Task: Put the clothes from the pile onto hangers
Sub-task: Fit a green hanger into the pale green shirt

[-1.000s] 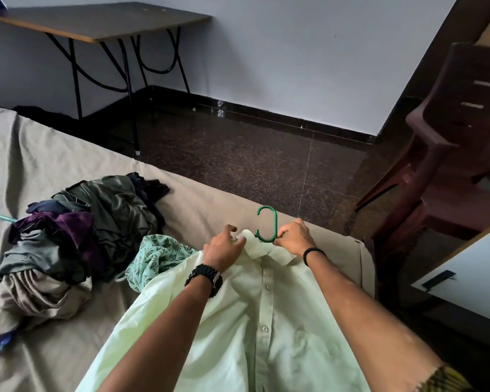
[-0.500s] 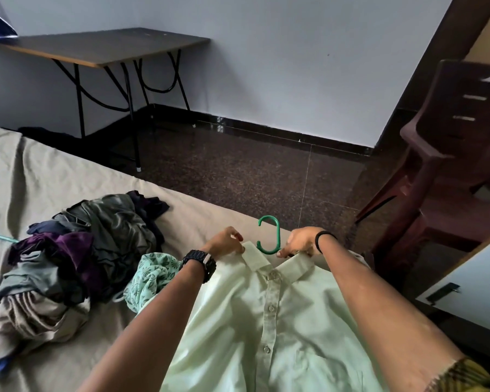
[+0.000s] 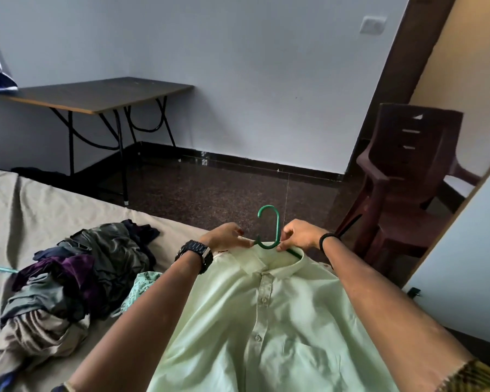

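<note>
**Shirt on hanger, both hands at the collar**

A pale green shirt (image 3: 266,321) lies front-up on the bed (image 3: 40,210), a green hanger (image 3: 269,230) inside its collar, hook sticking out. The left hand (image 3: 227,236) and right hand (image 3: 300,234) pinch the collar with fingers clamped either side of the hook. The clothes pile (image 3: 77,278) sits to the left.

Smooth matt cloth shirt (image 3: 269,321), glossy green plastic hanger (image 3: 277,224), polished speckled stone floor (image 3: 224,190), matt wooden tabletop (image 3: 96,94).
</note>
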